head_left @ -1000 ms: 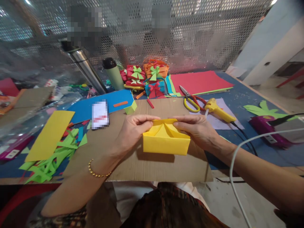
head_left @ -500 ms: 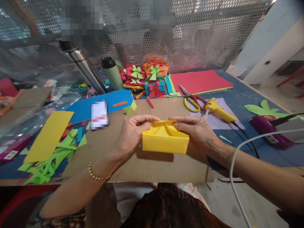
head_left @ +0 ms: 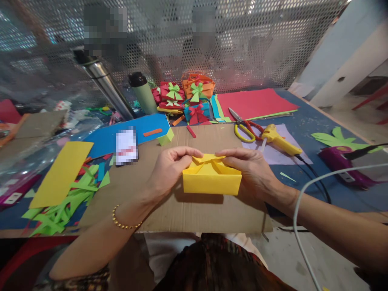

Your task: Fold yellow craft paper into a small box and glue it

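Observation:
A folded yellow paper box (head_left: 212,184), open at the top, is held just above the brown cardboard sheet (head_left: 145,206). My left hand (head_left: 172,165) pinches its far left edge between thumb and fingers. On the far right edge, my right hand (head_left: 250,163) has the same kind of pinch. The box's far wall bends inward between the two hands, and slanted folds show inside. A small light-green folded paper piece (head_left: 165,138) stands on the cardboard beyond my left hand.
Scissors (head_left: 245,127) and a yellow glue gun (head_left: 280,139) lie at right. A white cable (head_left: 298,214) crosses my right forearm. Finished paper boxes with bows (head_left: 197,111) stand at the back. Green paper scraps (head_left: 63,206) and a yellow sheet (head_left: 62,173) lie left.
The far wall's top edge has folded further inward between my fingers. The box has tipped very slightly; both hands keep their hold.

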